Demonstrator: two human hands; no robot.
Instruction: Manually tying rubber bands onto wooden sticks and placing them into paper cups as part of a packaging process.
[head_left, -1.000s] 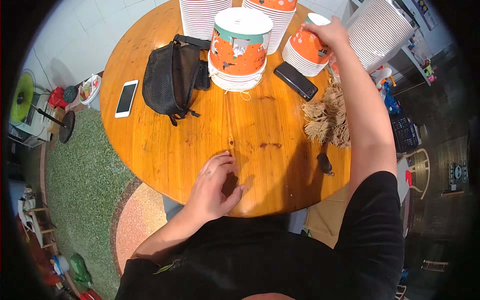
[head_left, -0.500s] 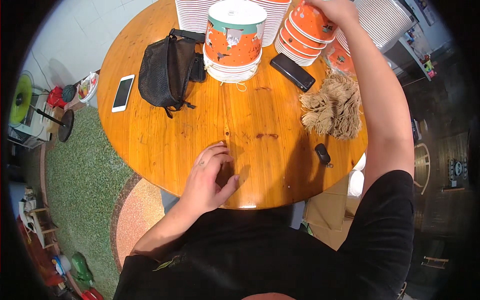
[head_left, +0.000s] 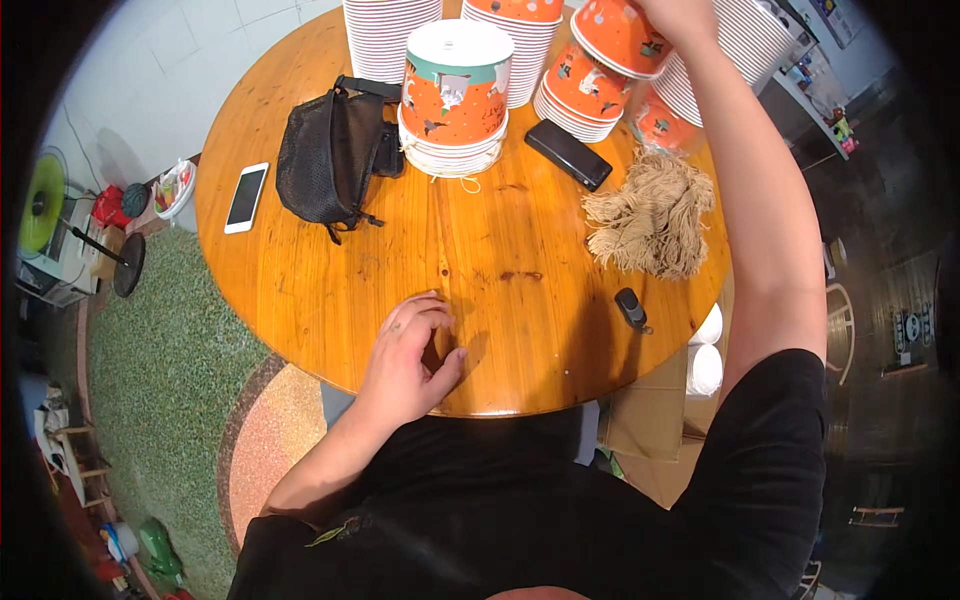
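Note:
My right hand [head_left: 682, 20] reaches to the far right of the table and grips an orange patterned paper bucket [head_left: 618, 38] by its upper part, my fingertips partly cut off by the frame's top edge. This upside-down bucket is raised above a short stack of matching paper buckets [head_left: 590, 88]. Close to the table's front edge rests my left hand [head_left: 405, 362], fingers loosely bent, thumb apart, holding nothing. A bundle of tan string [head_left: 655, 215] lies below my right forearm, beside a black wallet-like case [head_left: 568, 155].
Tall stacks of paper buckets [head_left: 393, 45] stand at the back of the round wooden table [head_left: 500, 345]. One upside-down bucket [head_left: 458, 95] sits nearer, left of centre. A black mesh bag [head_left: 325, 160], a white phone [head_left: 246, 198] and a small black key fob [head_left: 631, 307] lie around.
My right hand has lifted the paper bucket, widening the gap to the stack below. The whole view has shifted slightly; my left hand stays in place on the table.

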